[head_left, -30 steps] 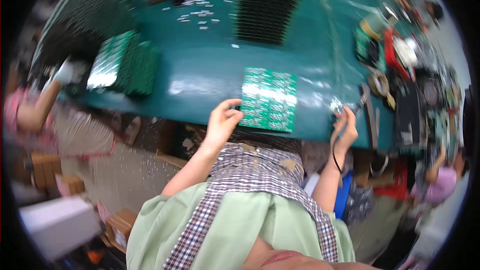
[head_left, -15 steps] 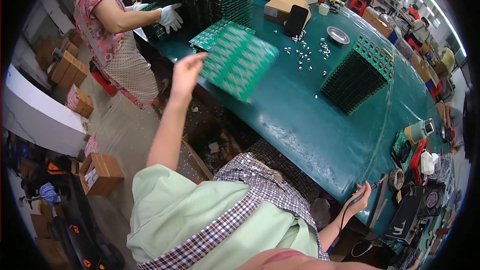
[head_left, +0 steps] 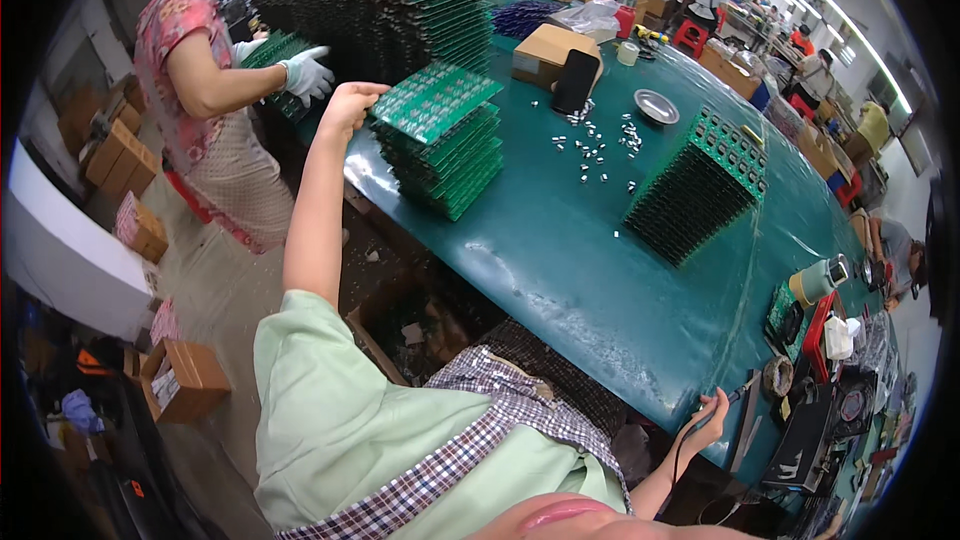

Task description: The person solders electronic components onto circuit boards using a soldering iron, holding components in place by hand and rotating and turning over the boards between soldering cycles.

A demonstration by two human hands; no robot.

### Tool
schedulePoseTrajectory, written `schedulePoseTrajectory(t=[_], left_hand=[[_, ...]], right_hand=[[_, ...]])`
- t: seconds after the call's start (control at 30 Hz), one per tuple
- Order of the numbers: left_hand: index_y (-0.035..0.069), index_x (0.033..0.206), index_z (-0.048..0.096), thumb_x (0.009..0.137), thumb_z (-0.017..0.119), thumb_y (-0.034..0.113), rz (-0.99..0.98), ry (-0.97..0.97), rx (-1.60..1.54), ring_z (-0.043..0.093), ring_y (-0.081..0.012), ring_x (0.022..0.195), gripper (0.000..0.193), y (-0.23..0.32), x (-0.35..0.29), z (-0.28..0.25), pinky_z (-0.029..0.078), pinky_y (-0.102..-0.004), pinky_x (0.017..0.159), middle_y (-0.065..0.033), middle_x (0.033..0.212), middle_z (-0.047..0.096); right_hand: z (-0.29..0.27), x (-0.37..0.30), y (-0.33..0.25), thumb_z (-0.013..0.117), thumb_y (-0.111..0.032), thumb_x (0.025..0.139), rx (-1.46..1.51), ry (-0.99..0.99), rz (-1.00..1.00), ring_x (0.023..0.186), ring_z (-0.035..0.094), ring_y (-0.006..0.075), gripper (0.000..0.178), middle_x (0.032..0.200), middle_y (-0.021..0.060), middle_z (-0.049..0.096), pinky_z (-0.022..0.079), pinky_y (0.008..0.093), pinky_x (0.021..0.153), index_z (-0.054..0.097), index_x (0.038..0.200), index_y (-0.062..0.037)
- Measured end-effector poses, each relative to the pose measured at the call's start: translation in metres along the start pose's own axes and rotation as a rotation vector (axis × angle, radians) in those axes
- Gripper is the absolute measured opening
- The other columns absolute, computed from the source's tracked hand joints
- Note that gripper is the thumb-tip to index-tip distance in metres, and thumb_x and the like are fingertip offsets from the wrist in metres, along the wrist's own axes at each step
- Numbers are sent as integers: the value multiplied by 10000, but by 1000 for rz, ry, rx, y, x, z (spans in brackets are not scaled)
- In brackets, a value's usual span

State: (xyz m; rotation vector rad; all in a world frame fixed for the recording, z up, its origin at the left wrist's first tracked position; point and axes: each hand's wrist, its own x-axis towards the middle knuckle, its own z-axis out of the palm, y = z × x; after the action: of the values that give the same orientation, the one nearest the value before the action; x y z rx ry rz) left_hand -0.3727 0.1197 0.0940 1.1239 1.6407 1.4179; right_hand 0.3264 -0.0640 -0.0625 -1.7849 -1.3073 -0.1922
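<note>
At the left, my left hand (head_left: 351,108) pinches the near-left edge of a green circuit board panel (head_left: 437,103). That panel lies over a stack of similar boards (head_left: 455,172) by the table's edge; whether it rests fully on them I cannot tell. My right hand (head_left: 706,424), low at the right, is closed round a soldering iron (head_left: 742,389) with a dark cord. Farther right stands another board stack (head_left: 695,190), its top panel carrying rows of square metal parts. Small silvery components (head_left: 592,148) lie loose between the two stacks.
A co-worker's gloved hand (head_left: 307,76) is beside a tall mass of boards (head_left: 370,0) at the far left. A phone (head_left: 577,81) leans on a cardboard box (head_left: 545,52), near a metal dish (head_left: 656,106). Tape, a red tray (head_left: 818,328) and tools crowd the right side.
My left hand has carried the board panel up and away, from over the table's near edge onto the left stack. My right hand keeps hold of the soldering iron. The whole view has shifted slightly.
</note>
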Motion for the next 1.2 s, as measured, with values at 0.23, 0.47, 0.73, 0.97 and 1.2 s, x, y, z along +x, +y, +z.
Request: schedulePoseTrajectory(t=[0.23,0.47,0.73,0.97,1.2], left_hand=[[-48,979,687,789,533,-10,347,72,407,639,-158,813,247,-37,9,-3,487,-277,761,-115,884,698],[-24,1061,657,957,507,168,479,318,472,559,-81,680,265,-56,7,-17,429,-216,627,-29,826,664],[25,1185,533,1025,309,372,433,402,-33,251,-11,421,443,-41,-116,20,148,-184,375,41,533,360],[-17,1073,555,1005,245,491,-89,-341,-601,248,-55,404,599,-47,-188,80,167,-217,379,15,479,356],[-45,1049,554,1000,238,513,-159,-458,-605,262,-54,444,643,-60,-201,125,202,-207,432,5,515,387]], right_hand=[[-24,84,-60,490,-11,935,287,130,-64,673,578,130,187,842,81,645,480,255,611,614,1074,-21],[0,194,-216,654,-1,791,113,217,-681,822,659,276,171,869,138,643,504,340,707,599,946,-46],[82,238,-213,600,-47,765,-199,-11,-909,748,607,264,184,749,80,557,491,378,619,530,927,-98],[88,245,-216,570,-56,750,-405,-32,-1078,744,611,197,198,761,38,564,505,329,598,547,939,-108],[103,244,-210,593,-74,749,-507,30,-1114,676,607,210,260,711,45,564,496,329,570,617,1002,-129]])
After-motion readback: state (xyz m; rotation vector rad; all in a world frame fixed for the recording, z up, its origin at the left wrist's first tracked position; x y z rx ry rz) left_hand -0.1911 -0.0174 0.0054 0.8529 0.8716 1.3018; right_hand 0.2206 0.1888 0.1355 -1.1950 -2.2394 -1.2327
